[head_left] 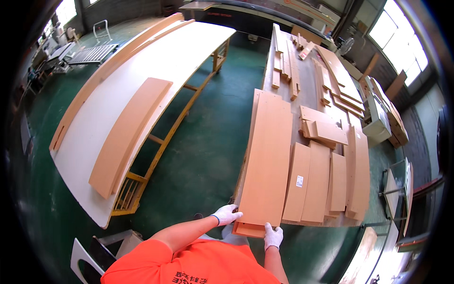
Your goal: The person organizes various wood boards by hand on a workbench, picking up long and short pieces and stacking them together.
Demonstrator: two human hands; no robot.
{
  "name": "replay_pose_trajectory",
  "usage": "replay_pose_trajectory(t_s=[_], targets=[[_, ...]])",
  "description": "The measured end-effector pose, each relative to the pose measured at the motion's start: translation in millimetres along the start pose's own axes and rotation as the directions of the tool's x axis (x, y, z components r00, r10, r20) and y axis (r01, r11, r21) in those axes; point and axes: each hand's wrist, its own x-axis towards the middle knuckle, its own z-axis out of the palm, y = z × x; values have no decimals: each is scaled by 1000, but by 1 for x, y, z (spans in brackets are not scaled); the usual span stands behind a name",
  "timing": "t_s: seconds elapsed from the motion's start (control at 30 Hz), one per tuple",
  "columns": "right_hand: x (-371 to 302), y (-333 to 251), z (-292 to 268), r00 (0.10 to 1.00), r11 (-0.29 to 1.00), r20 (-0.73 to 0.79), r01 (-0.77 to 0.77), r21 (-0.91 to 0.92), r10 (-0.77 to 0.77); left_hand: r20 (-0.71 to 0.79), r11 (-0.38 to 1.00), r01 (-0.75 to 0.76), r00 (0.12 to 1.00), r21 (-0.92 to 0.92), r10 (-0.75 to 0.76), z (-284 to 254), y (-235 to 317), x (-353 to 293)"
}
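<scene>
In a white knitted glove, my left hand (227, 215) closes round the left edge of a long wood-coloured panel (267, 156), close to its near end. My right hand (273, 235), gloved the same way, grips the near right corner, with the thumb on top and the other fingers partly hidden. The panel lies lengthwise on the right-hand work table. Beneath it another board (249, 230) sticks out toward me, and a further edge shows along its left side. Right beside it rests a panel with a white label (300, 181).
More panels (316, 187) and short stacked boards (331, 132) cover the right table, with narrow strips (293, 71) farther back. Across a green-floored aisle (198, 137), a white-topped table (90, 142) carries a wide board (130, 137) and long strips. A chair (87, 258) stands behind at lower left.
</scene>
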Motion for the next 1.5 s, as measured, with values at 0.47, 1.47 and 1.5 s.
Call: replay_pose_trajectory(t_s=[0.47, 1.47, 1.5], targets=[[-56, -89, 31, 977, 891, 209, 68, -449, 30, -472, 924, 224, 807, -310, -354, -55, 14, 43], [-464, -192, 604, 196, 941, 945, 168, -295, 261, -929, 920, 378, 294, -102, -224, -552, -438, -335], [-456, -179, 624, 126, 897, 916, 194, -398, 380, -932, 893, 439, 277, -94, -234, -561, -437, -331]])
